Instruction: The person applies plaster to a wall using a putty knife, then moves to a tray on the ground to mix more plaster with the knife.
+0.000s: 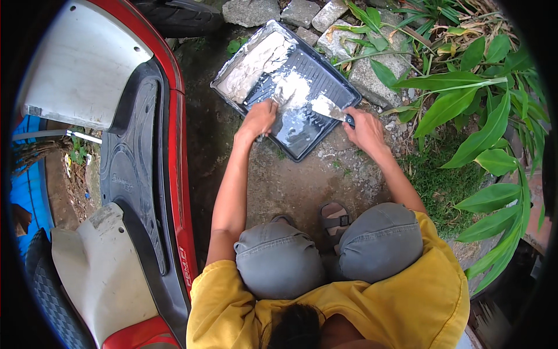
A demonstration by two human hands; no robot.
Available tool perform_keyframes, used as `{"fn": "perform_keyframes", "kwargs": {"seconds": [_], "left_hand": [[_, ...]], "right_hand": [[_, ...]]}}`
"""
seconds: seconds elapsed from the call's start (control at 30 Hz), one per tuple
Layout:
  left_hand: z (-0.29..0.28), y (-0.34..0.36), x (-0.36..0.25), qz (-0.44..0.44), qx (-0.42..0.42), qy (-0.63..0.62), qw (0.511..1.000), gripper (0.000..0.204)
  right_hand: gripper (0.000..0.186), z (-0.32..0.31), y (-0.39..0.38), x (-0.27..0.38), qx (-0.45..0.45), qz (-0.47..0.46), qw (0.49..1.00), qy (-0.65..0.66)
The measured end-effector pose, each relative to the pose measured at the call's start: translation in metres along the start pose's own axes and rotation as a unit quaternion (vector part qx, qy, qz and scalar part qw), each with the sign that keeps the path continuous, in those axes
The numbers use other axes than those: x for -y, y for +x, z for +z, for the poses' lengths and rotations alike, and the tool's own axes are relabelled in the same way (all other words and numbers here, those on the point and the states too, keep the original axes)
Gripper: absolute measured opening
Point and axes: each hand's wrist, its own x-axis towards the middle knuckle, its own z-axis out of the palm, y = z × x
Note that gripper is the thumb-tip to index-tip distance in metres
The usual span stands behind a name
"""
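Observation:
A black ribbed paint tray (324, 72) lies on the ground ahead of me, turned at an angle. Thick off-white paste (256, 65) fills its far left part, and whiter paste (292, 88) is smeared across the middle. My right hand (366, 131) is closed round the dark handle of a putty knife (329, 108) at the tray's right edge. The blade, coated in white, lies over the tray. At the tray's near left rim my left hand (260, 120) is closed, its fingers curled beside the paste. What it grips is hidden under the fingers.
A red scooter (179, 145) with a black footboard stands close along my left. Rocks (378, 75) border the tray's far and right sides. Leafy plants (465, 104) lean in from the right over a grass patch (439, 180). My knees and a sandal (335, 221) are below.

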Motion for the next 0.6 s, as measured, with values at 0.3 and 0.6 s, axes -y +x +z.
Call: {"fn": "perform_keyframes", "kwargs": {"seconds": [0.3, 0.6], "left_hand": [[-0.007, 0.027, 0.007, 0.009, -0.084, 0.201, 0.976, 0.030], [0.007, 0.024, 0.017, 0.044, -0.173, 0.186, 0.966, 0.034]], "right_hand": [[0.020, 0.020, 0.024, 0.018, -0.007, -0.017, 1.000, -0.007], [0.023, 0.028, 0.042, 0.016, -0.019, -0.028, 0.999, -0.026]]}}
